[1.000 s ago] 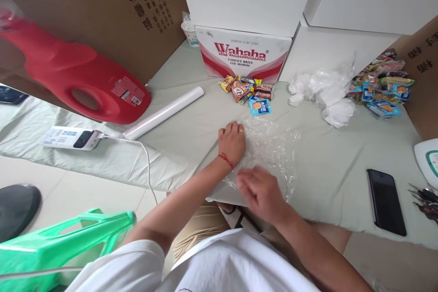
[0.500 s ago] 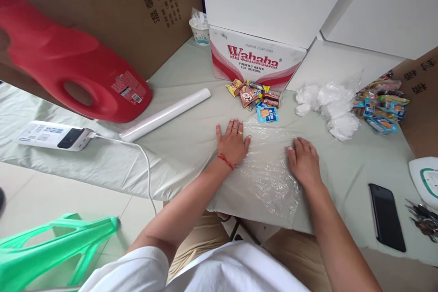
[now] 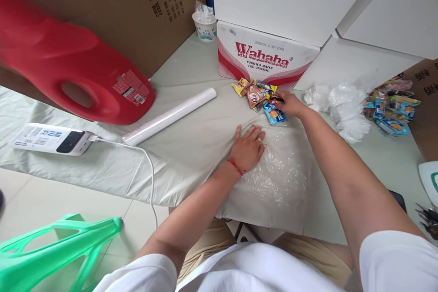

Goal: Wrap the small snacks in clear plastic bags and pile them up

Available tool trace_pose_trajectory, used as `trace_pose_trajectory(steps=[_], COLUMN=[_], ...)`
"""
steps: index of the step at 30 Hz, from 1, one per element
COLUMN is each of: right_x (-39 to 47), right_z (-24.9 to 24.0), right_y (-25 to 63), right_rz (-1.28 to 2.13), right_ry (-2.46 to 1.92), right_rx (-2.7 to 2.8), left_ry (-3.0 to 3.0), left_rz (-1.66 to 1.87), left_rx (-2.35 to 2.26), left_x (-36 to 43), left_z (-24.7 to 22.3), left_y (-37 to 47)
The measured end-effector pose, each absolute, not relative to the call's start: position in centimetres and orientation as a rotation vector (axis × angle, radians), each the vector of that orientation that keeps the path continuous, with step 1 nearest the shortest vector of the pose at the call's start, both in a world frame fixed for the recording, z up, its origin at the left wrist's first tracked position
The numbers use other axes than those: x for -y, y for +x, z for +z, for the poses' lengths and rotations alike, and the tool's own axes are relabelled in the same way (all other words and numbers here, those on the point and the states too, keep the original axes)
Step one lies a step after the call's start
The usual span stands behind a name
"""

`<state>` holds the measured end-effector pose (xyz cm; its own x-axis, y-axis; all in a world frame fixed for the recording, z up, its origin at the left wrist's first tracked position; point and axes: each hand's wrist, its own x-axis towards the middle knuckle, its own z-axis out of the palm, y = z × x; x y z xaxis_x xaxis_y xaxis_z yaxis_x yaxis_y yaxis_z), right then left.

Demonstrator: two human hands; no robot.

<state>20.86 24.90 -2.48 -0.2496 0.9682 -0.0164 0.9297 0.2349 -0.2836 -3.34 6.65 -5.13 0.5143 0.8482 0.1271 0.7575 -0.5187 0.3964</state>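
Observation:
My left hand (image 3: 247, 149) lies flat with its fingers spread, pressing on the left edge of a clear plastic film (image 3: 278, 171) spread over the table's front part. My right hand (image 3: 290, 104) reaches to the right side of a small pile of wrapped snacks. Its fingers are closed on a dark brown snack packet (image 3: 276, 99), partly hidden by them. Beside that packet lie a blue snack packet (image 3: 274, 114), a brown one (image 3: 255, 96) and a yellow one (image 3: 240, 86).
A white film roll (image 3: 171, 116) and a red jug (image 3: 102, 77) stand left, near a white power bank (image 3: 51, 138) with cable. Behind are a Wahaha carton (image 3: 263, 57) and a paper cup (image 3: 205, 27). Crumpled plastic bundles (image 3: 349, 105) and more snacks (image 3: 392, 125) lie right.
My right hand has left the film's right edge and moved up to the snack pile, closing on a packet. My left hand still presses the film. The view has shifted slightly.

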Motion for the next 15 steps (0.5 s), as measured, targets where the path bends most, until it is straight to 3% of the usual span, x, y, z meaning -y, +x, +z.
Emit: trace_pose_trajectory(steps=[5, 8, 15], right_x=[-23.5, -21.8, -20.6], right_z=[-2.6, -1.9, -1.2], right_y=[23.6, 24.5, 22.4], right_rz=[0.422, 0.384, 0.516], right_ry=[-1.927, -1.782, -1.580], right_rx=[2.012, 1.932, 2.540], left_ry=[2.391, 2.400, 2.431], left_rz=[0.386, 0.379, 0.355], left_rx=[-1.521, -1.507, -1.440], left_x=[-6.3, -6.2, -5.3], left_z=[-5.2, -5.1, -4.8], left_y=[-3.1, -3.1, -3.2])
